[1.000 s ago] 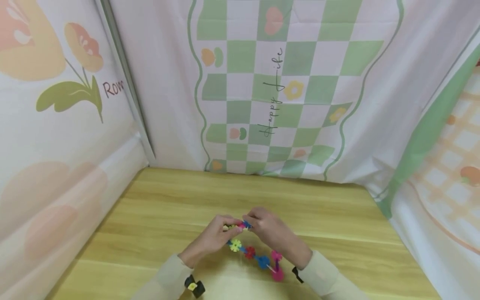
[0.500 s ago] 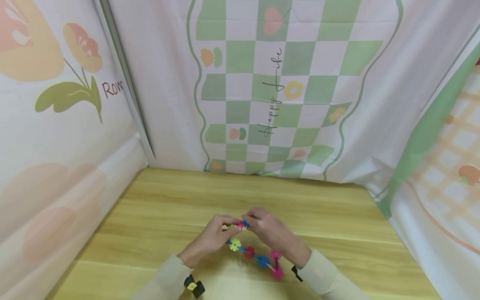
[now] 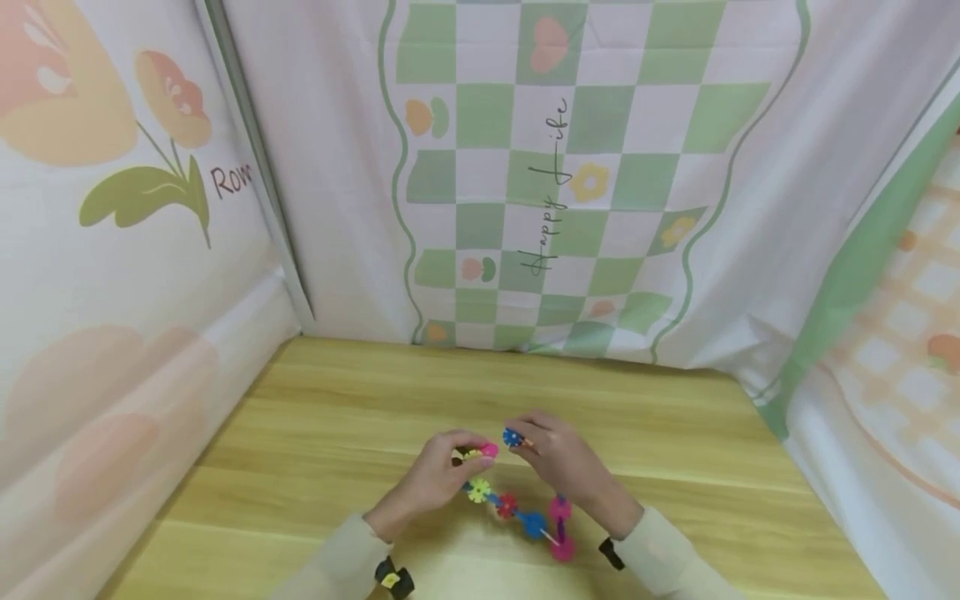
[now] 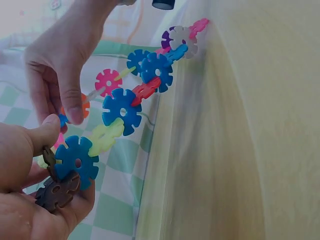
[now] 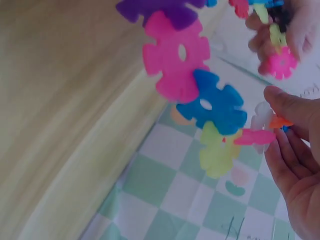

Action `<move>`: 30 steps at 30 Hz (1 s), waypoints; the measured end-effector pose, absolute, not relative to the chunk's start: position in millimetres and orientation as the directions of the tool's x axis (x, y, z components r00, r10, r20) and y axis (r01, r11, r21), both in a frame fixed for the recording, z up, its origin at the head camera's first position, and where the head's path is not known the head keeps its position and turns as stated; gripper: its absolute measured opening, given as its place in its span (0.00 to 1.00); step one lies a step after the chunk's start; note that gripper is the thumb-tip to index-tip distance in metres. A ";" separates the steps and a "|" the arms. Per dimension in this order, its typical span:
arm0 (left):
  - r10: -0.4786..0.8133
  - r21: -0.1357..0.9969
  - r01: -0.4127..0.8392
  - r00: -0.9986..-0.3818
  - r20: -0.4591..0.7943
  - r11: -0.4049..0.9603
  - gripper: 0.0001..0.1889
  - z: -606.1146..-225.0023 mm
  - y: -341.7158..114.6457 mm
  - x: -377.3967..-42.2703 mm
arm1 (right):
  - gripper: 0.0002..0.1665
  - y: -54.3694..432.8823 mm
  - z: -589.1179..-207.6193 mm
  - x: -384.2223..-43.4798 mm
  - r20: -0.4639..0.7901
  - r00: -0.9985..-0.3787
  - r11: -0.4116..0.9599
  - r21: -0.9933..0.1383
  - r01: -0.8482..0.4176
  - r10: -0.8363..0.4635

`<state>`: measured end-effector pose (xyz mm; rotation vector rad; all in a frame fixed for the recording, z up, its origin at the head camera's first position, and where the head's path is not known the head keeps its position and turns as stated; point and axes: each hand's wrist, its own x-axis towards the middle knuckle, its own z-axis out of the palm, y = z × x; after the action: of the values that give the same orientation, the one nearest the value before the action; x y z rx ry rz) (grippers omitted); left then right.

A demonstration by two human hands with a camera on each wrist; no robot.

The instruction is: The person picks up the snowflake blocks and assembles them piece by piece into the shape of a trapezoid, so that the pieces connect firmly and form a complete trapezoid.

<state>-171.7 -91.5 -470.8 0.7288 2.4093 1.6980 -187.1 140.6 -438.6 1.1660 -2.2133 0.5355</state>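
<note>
A chain of slotted plastic snowflake discs runs between the two hands, its lower loop showing a red disc (image 3: pixel 507 504) in the head view. My left hand (image 3: pixel 438 471) grips one end, where a pink disc (image 5: pixel 282 62) sticks out past the fingertips. Brown discs (image 4: pixel 57 194) and a blue disc (image 4: pixel 77 159) lie against its palm. Thumb and fingers of my right hand (image 3: pixel 561 454) pinch the other end, with a blue disc (image 3: pixel 512 437) at its tip and an orange disc (image 5: pixel 280 121) behind. A small gap separates the pink and blue end discs.
The wood-grain table (image 3: pixel 360 383) lies under the hands. A checked curtain (image 3: pixel 547 208) hangs behind it, with printed cloth (image 3: pixel 112 292) along the left and more cloth on the right. Black bands (image 3: pixel 393 577) show near both sleeves.
The pink and blue end discs, close together between the fingers earlier, are now apart. My right hand has shifted right with the blue disc. The left still holds its end.
</note>
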 end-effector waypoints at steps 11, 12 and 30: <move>0.468 0.921 0.315 -0.865 0.180 0.228 0.15 -473.0 -89.5 -171.6 | 0.25 142.1 -435.0 -186.9 0.646 -0.377 0.474 -0.028 -0.880 -0.663; 0.474 0.921 0.317 -0.862 0.181 0.224 0.15 -473.6 -89.3 -171.6 | 0.25 141.7 -435.6 -186.9 0.645 -0.371 0.470 -0.020 -0.882 -0.669; 0.494 0.894 0.358 -0.848 0.190 0.271 0.14 -470.8 -91.5 -167.7 | 0.21 128.9 -439.0 -182.7 0.619 -0.288 0.489 0.180 -0.853 -0.731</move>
<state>-167.7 -91.5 -470.8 0.8100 2.4008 1.6350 -182.7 128.9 -439.0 1.2988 -2.0847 0.2430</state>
